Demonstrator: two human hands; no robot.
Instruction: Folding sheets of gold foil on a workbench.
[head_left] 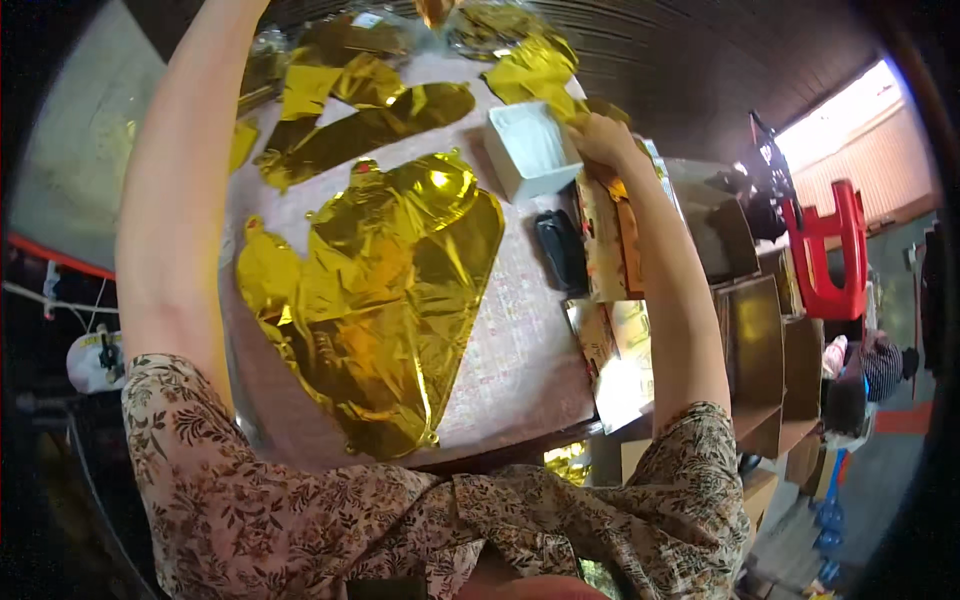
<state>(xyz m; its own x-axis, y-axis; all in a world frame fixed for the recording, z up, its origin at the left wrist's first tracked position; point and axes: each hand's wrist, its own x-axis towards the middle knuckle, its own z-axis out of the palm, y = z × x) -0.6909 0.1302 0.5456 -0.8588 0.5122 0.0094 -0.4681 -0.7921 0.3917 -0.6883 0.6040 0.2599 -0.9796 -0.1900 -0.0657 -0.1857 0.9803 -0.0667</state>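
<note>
Grip: right hand (603, 138) curled, its hold (even from here) I can't tell
Left hand: out of my sight
Crumpled shiny gold foil (533, 72): just beyond the open white rectangular box (545, 181)

No readable text; markings on flat box (594, 340) too blurred.

Shiny gold foil (530, 75) lies crumpled toward the far right of the table (515, 345).

The foil (385, 300) is gold, the box (546, 180) white, the shirt (330, 510) cream with dark leaves.
</note>
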